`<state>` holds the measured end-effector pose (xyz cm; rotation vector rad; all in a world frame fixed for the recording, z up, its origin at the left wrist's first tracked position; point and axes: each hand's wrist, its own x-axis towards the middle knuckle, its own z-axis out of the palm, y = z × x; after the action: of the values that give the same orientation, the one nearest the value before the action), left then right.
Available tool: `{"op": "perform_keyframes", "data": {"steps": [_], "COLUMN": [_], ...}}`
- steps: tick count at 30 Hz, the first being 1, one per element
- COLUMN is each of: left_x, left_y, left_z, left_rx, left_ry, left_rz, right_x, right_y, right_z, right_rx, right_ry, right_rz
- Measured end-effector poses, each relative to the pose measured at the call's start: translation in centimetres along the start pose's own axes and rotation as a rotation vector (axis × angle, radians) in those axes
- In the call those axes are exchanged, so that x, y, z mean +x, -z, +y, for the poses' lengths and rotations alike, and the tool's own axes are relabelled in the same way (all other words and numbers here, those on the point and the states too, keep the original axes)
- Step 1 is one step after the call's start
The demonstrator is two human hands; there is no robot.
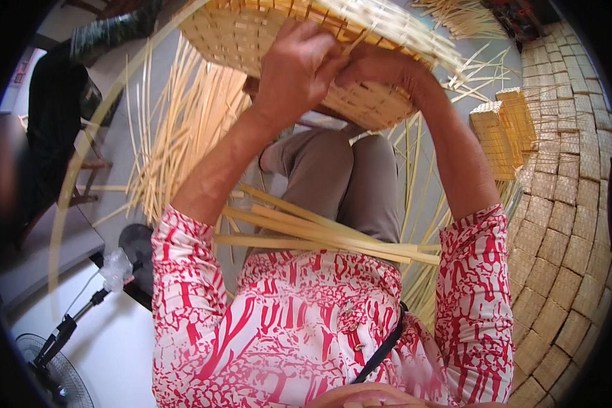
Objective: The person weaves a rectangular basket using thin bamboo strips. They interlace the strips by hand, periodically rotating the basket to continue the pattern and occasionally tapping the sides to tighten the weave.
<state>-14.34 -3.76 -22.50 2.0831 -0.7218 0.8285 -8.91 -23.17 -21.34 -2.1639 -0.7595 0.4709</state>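
Note:
A half-woven basket (234,37) of pale flat strips is tilted above my knees, at the top of the view. My left hand (299,64) is closed at its near side, fingertips pinched on a thin strip (355,42) at the weave. Close beside it, my right hand (381,68) curls around the basket's edge, its fingertips partly hidden. A long, blurred strip (92,139) arcs from the basket's upper left down the left side. Several loose flat strips (306,228) lie across my lap.
A large pile of strips (190,129) spreads on the floor at left. At right stand woven box-shaped pieces (500,139) beside many stacked woven blocks (571,204). More strips (466,17) lie at the far right. A fan (51,367) is at lower left; a person in dark clothing (51,115) sits at left.

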Motion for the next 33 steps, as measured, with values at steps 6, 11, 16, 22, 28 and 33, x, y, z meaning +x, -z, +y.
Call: {"op": "perform_keyframes", "data": {"steps": [6,11,16,22,28,33], "left_x": [-1.9,-4.8,-7.1,-7.1,-2.7,0.8], "left_y": [0.0,1.3,3.3,5.8,7.6,4.5], "left_z": [1.5,1.9,0.9,0.1,0.0,-0.7], "left_rx": [-0.018,-0.038,-0.005,0.100,0.177,0.289], "left_ry": [0.025,-0.059,-0.042,-0.125,-0.421,-0.818], "left_rz": [0.015,0.030,-0.115,-0.134,-0.270,-0.070], "right_x": [-1.2,-3.2,-5.7,-11.4,1.8,4.5], "right_y": [2.0,2.4,2.5,1.3,0.8,0.6], "right_z": [-3.1,0.0,0.0,-7.9,-9.2,-5.0], "right_rx": [-0.223,-0.360,-0.478,-0.761,-0.723,-0.586], "right_ry": [-0.211,-0.279,-0.228,0.060,0.633,0.475], "right_rz": [-0.279,-0.246,-0.143,0.481,0.692,0.657]}}
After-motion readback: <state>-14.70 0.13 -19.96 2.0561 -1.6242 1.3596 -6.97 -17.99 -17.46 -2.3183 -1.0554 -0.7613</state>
